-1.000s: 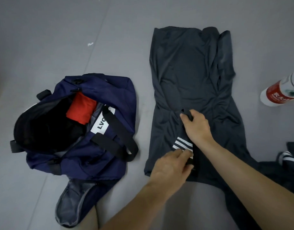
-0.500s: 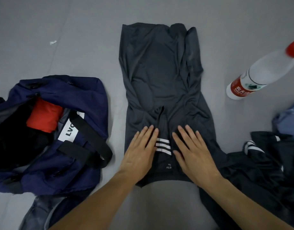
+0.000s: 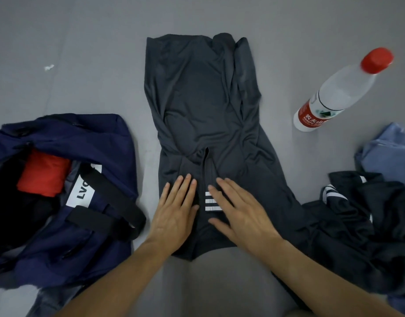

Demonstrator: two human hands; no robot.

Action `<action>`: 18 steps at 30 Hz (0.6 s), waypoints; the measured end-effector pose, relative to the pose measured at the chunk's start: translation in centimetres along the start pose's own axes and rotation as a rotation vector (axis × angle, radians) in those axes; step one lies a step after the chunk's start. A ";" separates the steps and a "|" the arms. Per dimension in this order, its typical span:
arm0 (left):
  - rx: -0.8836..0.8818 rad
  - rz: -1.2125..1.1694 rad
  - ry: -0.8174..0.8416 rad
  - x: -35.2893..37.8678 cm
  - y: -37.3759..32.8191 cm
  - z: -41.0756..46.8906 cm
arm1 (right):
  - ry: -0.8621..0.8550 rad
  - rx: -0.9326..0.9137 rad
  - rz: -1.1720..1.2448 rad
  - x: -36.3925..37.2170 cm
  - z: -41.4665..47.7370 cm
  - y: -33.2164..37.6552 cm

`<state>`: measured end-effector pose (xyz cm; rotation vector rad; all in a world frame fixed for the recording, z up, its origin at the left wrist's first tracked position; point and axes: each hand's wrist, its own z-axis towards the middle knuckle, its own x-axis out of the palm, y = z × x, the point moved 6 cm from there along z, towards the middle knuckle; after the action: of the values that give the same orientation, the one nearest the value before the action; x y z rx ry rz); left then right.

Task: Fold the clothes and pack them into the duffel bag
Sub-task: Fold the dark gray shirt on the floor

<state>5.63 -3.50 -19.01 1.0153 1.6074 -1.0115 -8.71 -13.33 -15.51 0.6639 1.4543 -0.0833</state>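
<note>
A dark grey garment with three white stripes lies lengthwise on the grey floor, its sides folded inward. My left hand and my right hand press flat on its near end, fingers spread, either side of the stripes. To the left sits the navy duffel bag, open, with a folded red item inside and black straps across its front.
A clear water bottle with a red cap and red label stands to the right of the garment. A heap of dark striped clothes and a light blue piece lies at the right edge. A white scrap rests far left.
A second ago both hands pinched the striped sleeve near the middle. They have let it go and now lie flat on the garment. The view has shifted rightward, showing the bottle and clothes heap.
</note>
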 end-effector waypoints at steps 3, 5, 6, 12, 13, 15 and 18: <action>-0.002 0.058 0.061 0.5 1.0 -0.5 | 0.090 0.006 -0.095 1.4 2.4 1.1; 0.003 0.075 0.069 0.5 1.5 -0.6 | 0.067 0.018 -0.116 1.6 3.1 0.7; 0.009 0.080 0.072 0.5 1.7 -0.6 | 0.035 0.009 -0.122 1.5 3.2 0.5; 0.024 0.100 0.086 0.6 2.0 -0.7 | -0.156 0.088 0.077 -0.5 2.6 -1.1; 0.024 0.104 0.083 0.6 2.1 -0.8 | -0.150 0.220 0.169 -0.8 2.3 -1.8; 0.024 0.113 0.081 0.5 2.5 -1.1 | -0.099 0.535 0.439 -0.8 1.3 -3.8; 0.017 0.122 0.106 0.5 3.6 -2.2 | -0.004 0.776 0.632 -0.6 -0.7 -5.4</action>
<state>8.26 -0.23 -19.54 1.1814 1.6026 -0.9036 -11.78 -17.64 -16.97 1.7260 1.1224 -0.1561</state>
